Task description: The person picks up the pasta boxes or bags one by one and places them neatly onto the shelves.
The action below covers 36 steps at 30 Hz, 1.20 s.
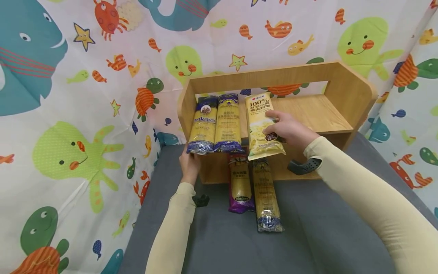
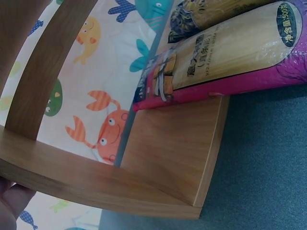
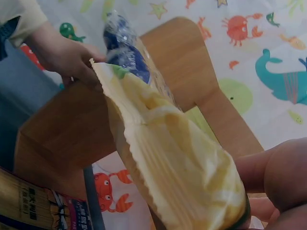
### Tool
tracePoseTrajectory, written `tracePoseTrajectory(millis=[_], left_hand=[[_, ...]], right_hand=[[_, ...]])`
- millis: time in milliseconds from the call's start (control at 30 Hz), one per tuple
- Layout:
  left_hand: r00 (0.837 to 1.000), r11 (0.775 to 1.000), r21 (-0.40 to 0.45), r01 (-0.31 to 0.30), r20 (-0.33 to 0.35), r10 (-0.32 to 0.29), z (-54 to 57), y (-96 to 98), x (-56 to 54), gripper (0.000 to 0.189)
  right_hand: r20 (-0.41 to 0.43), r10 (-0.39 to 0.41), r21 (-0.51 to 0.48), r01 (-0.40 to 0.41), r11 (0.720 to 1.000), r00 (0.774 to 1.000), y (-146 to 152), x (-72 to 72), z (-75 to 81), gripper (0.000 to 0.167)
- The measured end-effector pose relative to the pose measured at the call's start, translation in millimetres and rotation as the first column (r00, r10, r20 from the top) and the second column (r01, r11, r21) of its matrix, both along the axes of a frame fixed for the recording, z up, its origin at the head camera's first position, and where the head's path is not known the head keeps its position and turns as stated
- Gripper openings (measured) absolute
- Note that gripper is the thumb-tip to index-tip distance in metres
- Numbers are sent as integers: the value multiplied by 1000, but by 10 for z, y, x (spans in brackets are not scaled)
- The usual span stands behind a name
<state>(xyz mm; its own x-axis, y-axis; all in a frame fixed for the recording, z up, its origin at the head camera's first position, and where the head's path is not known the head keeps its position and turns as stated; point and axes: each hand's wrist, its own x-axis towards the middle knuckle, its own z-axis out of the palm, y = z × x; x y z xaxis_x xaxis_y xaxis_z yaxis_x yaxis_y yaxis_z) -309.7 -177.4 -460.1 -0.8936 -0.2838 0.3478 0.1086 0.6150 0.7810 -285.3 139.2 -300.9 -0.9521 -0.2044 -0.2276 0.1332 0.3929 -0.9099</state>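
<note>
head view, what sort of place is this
Probably a makeshift staging corner indoors, though I can't be sure: creased sea-creature sheeting, a small wooden shelf and several pasta packs suggest it.

Wooden shelf [image 1: 315, 114] on grey surface [image 1: 222, 243], two pasta packs [image 1: 227, 122] on upper board

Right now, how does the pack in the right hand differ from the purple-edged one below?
The 100% pack is in the right hand, up by the upper shelf; the purple-edged pack lies lower, unheld. The 100% pack's front is printed pale yellow; the purple-edged pack's has a window showing noodles. Both are longer than wide.
</note>
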Motion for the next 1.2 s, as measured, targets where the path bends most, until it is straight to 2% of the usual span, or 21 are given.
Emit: tracePoseTrajectory(millis=[300, 467, 700, 733, 867, 967, 1067, 1200], left_hand=[[999, 999, 38, 9, 45, -11, -29, 60, -4, 41], [1000, 999, 38, 12, 22, -13, -12, 79, -4, 37], [1000, 999, 32, 8, 24, -9, -22, 77, -23, 37], [1000, 1000, 30, 8, 21, -8, -18, 76, -22, 37], [1000, 999, 33, 4, 17, -4, -1, 65, -16, 38], [1000, 1000, 30, 1, 15, -2, -1, 50, -16, 38], [1000, 1000, 19, -1, 2, 1, -7, 31, -22, 37], [1000, 999, 38, 8, 8, -8, -14, 9, -27, 37]], right_hand=[[-27, -17, 41, 19, 999, 999, -134, -197, 11, 78], [-39, 4, 77, -1, 997, 999, -152, -230, 23, 80], [-70, 18, 213, -3, 977, 997, -143, -200, 148, 94], [-75, 18, 226, -1, 974, 997, -130, -174, 176, 94], [-70, 35, 151, -24, 988, 997, -33, -15, 240, 90], [-87, 71, 102, -62, 993, 994, 132, 174, 204, 86], [-136, 63, 122, -46, 991, 989, 350, 385, 66, 79], [-163, 3, 117, 17, 993, 987, 640, 642, -262, 69]])
